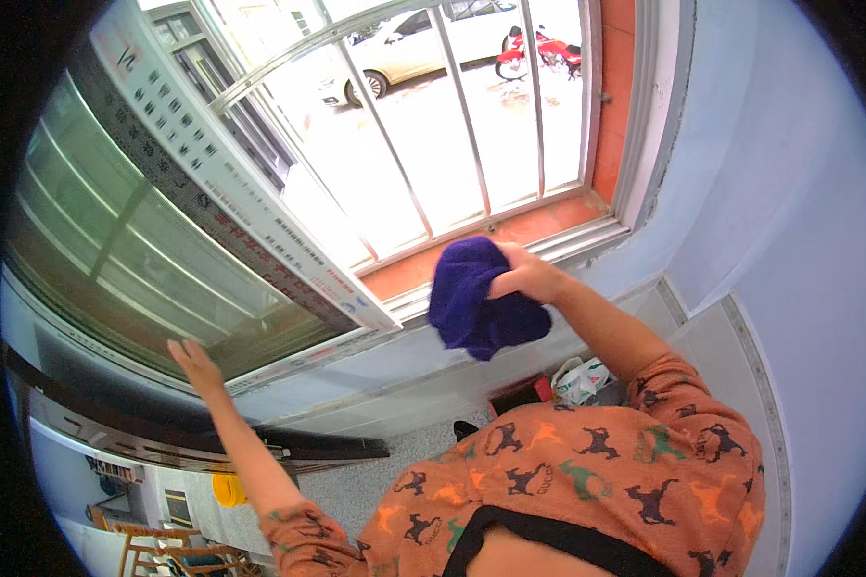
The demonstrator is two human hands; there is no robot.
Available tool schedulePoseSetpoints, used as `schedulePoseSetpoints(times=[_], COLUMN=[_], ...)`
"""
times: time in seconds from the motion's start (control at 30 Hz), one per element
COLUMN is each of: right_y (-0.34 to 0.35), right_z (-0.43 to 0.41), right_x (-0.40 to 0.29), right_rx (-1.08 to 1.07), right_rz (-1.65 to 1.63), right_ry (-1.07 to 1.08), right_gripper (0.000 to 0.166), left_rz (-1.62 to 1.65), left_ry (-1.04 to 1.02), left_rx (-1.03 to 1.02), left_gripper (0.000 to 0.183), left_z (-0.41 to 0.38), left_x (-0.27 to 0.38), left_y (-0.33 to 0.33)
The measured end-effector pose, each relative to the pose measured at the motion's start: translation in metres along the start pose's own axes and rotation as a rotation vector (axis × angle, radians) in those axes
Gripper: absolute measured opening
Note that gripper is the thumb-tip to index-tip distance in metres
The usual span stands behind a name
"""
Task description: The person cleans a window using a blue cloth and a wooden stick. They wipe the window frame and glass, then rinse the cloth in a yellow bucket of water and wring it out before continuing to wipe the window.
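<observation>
My right hand (523,274) grips a bunched purple cloth (480,303) in front of the lower track of a sliding window. The cloth hangs down over the sill edge. Off to the left, my left hand (196,364) holds nothing, its fingers apart, at the lower part of the glass sash (187,245); whether it touches the sash I cannot tell. The sash frame (260,202) bears printed film. Beside it the window stands open, with metal security bars (462,108) outside the track (584,241) and an orange tiled ledge (548,220).
A dark door (332,443) is at lower left, with a yellow container (229,490) and wooden chairs (180,552) beyond. Below the window are a red box (523,393) and a white plastic bag (581,381). A wall (801,238) rises on the right. A car and a red motorcycle stand outside.
</observation>
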State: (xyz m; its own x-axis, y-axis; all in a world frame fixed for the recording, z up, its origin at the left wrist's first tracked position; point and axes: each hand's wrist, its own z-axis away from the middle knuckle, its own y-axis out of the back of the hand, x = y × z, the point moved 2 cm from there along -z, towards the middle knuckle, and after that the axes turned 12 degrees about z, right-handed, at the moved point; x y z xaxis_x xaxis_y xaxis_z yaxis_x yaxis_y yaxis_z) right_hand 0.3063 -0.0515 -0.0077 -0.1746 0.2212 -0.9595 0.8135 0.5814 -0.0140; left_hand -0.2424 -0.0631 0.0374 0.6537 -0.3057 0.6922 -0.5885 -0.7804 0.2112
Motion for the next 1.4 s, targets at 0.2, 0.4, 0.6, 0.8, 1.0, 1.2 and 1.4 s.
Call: schedulePoseSetpoints(times=[0.2,0.4,0.6,0.8,1.0,1.2,1.4], right_y=[-0.095,-0.077,-0.047,-0.084,-0.087,-0.074,-0.041], right_z=[-0.046,-0.073,-0.216,-0.240,-0.234,-0.231,-0.217], right_x=[-0.004,-0.038,0.041,0.041,0.023,0.029,0.041], right_rx=[0.074,-0.468,0.046,-0.122,-0.179,-0.153,-0.130], right_rz=[0.091,0.639,0.279,0.226,-0.108,0.230,0.201], right_ry=[0.163,0.232,0.067,0.094,-0.073,-0.129,-0.110], right_gripper=[0.052,0.034,0.051,0.064,0.083,0.081,0.081], left_rz=[0.624,0.458,0.117,-0.543,-0.731,-0.726,-0.698], left_ry=[-0.006,-0.052,-0.452,-0.579,-0.411,-0.475,-0.568], left_rx=[-0.586,-0.479,-0.202,-0.392,-0.474,-0.452,-0.417], left_gripper=[0.109,0.061,0.049,0.061,0.050,0.071,0.083], left_z=[0.191,0.172,0.123,0.114,0.108,0.099,0.101], left_x=[0.197,0.184,0.208,0.247,0.248,0.215,0.196], left_y=[-0.134,-0.099,-0.121,-0.159,-0.164,-0.135,-0.124])
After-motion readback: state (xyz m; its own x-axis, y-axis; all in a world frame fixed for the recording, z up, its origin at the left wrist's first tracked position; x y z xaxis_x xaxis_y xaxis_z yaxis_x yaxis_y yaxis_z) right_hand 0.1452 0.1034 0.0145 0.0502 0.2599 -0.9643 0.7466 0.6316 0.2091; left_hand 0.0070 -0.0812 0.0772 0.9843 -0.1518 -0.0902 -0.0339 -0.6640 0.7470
